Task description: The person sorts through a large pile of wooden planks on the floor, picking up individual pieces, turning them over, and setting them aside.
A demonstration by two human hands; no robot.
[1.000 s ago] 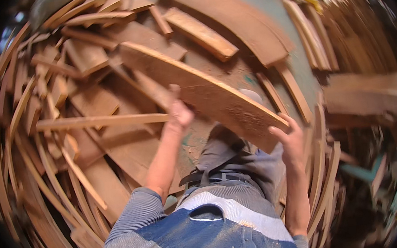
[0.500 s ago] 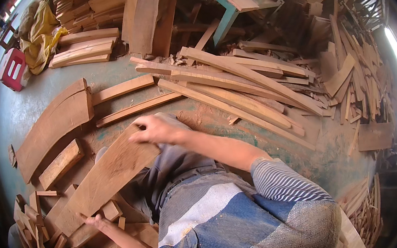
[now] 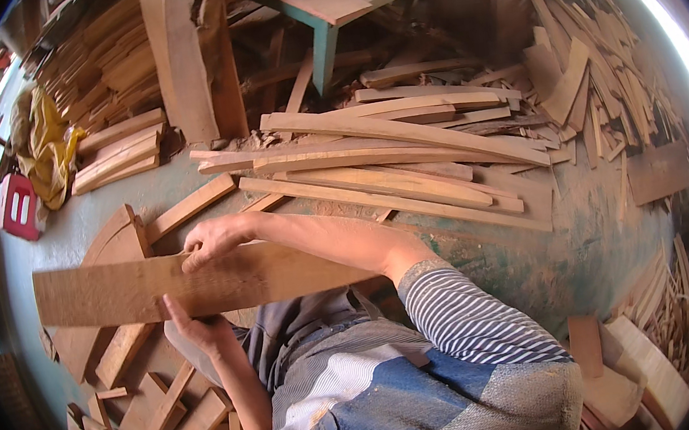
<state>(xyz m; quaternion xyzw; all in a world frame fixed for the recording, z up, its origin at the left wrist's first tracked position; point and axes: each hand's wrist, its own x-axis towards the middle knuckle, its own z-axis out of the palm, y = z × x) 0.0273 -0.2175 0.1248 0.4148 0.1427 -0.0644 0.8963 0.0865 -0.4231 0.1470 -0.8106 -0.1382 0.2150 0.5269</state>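
Observation:
A wide brown wooden board (image 3: pixel 109 294) is held level across my lap, its long face turned toward me. My right hand (image 3: pixel 217 237) grips its upper edge, fingers bent over onto the face. From below, my left hand (image 3: pixel 199 329) holds the lower edge with one finger up against the face; its other fingers are partly hidden. Behind the board's left half, a broad curved plank (image 3: pixel 116 235) lies on the floor, partly covered. A short thick block (image 3: pixel 122 356) rests just below the board.
Offcuts (image 3: pixel 191 428) are heaped at lower left. Long strips (image 3: pixel 405 154) lie piled ahead, before a teal-legged bench (image 3: pixel 326 53). A red and white plastic stool (image 3: pixel 18 207) and a yellow sack (image 3: pixel 40 150) stand far left. More boards (image 3: pixel 651 372) lie at lower right.
The board has swung from a steep slant to nearly level and come up off the offcut heap. Both hands have moved with it, the left one upward and now closer to the right.

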